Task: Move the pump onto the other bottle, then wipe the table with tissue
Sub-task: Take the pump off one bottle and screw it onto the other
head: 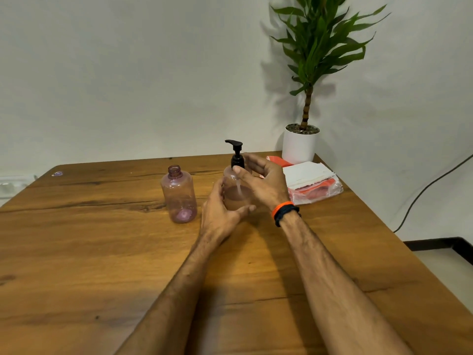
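While left hand (220, 213) is cupping bottle (236, 190), we're pinching pump (236, 156) collar with right hand (263, 180); keep bottle steady, unscrew squarely.

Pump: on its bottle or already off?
On. The pump sits on the bottle that the left hand grips; right hand at its collar.

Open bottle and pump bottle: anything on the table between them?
Only the left hand, gripping the pump bottle from that side. Beyond it, bare table up to the open bottle. Head view.

Black pump (236, 155) atop held bottle (236, 193)
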Demonstrator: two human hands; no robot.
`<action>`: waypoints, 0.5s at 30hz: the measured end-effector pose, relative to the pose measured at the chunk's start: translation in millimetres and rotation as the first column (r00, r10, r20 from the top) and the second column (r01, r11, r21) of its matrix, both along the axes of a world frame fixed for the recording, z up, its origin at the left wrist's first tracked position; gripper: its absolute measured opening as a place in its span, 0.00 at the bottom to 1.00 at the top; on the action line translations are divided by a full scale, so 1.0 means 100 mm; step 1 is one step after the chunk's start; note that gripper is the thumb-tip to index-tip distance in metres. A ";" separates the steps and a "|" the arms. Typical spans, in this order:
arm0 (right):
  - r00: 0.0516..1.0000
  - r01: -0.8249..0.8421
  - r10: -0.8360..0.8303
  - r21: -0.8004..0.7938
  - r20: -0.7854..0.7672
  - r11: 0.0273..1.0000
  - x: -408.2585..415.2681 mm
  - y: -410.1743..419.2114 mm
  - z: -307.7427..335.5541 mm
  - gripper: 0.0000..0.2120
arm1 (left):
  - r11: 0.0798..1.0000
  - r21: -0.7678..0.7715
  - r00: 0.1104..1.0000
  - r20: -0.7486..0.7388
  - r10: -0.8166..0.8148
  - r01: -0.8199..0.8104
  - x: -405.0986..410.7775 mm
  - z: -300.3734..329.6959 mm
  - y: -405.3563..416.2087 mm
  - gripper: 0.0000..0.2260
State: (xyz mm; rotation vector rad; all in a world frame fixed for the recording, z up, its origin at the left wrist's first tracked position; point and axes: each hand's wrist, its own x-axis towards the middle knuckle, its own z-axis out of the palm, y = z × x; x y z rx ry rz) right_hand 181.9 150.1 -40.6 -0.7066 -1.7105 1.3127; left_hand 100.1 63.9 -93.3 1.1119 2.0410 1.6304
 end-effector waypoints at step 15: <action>0.968 0.079 -0.062 -0.057 0.244 0.995 0.17 -0.24 -0.37 0.24 | 0.998 -0.068 0.975 0.222 0.016 -0.001 0.15 0.16 -0.19 0.42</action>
